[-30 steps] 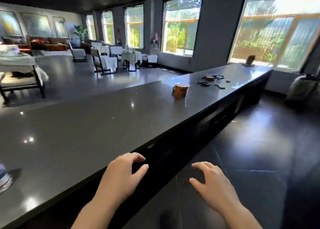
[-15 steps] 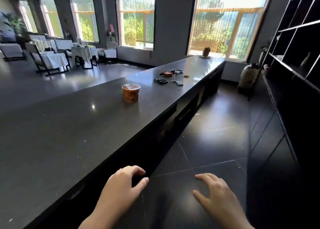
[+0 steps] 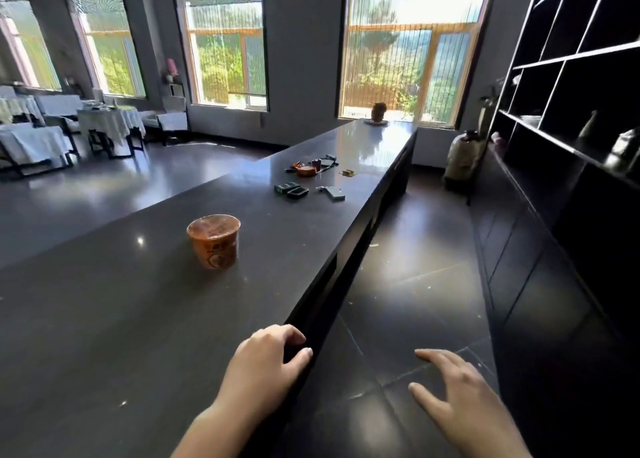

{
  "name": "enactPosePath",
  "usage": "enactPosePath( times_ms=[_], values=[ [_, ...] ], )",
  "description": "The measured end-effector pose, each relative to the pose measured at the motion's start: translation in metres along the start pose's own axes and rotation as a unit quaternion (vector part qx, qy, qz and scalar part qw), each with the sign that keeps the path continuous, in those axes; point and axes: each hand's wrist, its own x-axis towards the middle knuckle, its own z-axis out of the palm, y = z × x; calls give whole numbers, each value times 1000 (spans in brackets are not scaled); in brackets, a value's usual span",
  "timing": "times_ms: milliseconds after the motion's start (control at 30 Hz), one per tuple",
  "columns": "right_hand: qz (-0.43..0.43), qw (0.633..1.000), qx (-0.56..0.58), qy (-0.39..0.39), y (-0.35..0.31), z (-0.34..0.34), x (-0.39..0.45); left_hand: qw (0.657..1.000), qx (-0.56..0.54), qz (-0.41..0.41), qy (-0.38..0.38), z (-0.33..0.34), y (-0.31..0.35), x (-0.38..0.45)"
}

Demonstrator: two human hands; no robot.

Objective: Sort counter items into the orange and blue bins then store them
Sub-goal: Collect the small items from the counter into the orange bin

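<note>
An orange noodle cup (image 3: 214,241) with a sealed lid stands upright on the long dark counter (image 3: 121,319). Farther along lie two small dark boxes (image 3: 291,190), a grey flat item (image 3: 333,192), a small orange round item (image 3: 306,170) among dark bits, and a small yellowish piece (image 3: 347,172). My left hand (image 3: 266,360) hovers over the counter's near edge, fingers curled and apart, holding nothing. My right hand (image 3: 457,395) hangs over the floor, fingers spread and empty. No orange or blue bin is in view.
A brown ornament (image 3: 379,112) sits at the counter's far end by the window. Dark open shelving (image 3: 571,118) lines the right wall, with a large jar (image 3: 462,156) on the floor beside it. A tiled aisle (image 3: 415,284) runs between. White-clothed tables (image 3: 107,121) stand at left.
My view has moved forward along the counter and turned right; the noodle cup and small items are nearer. Both hands stay low and empty.
</note>
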Motion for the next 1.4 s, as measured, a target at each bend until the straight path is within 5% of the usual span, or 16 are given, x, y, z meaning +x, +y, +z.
enactPosePath(
  times_ms=[200,567,1000,1400],
  values=[
    [65,998,-21,14,61,-11,93,996,17,42,-82,59,34,115],
    [19,999,-45,1,151,-53,317,999,-49,-20,10,120,91,307],
    [-138,987,-28,-79,115,12,548,988,-61,-118,73,145,3,502],
    [-159,978,-17,-138,79,50,743,969,-78,-209,106,131,-81,687]
  ],
)
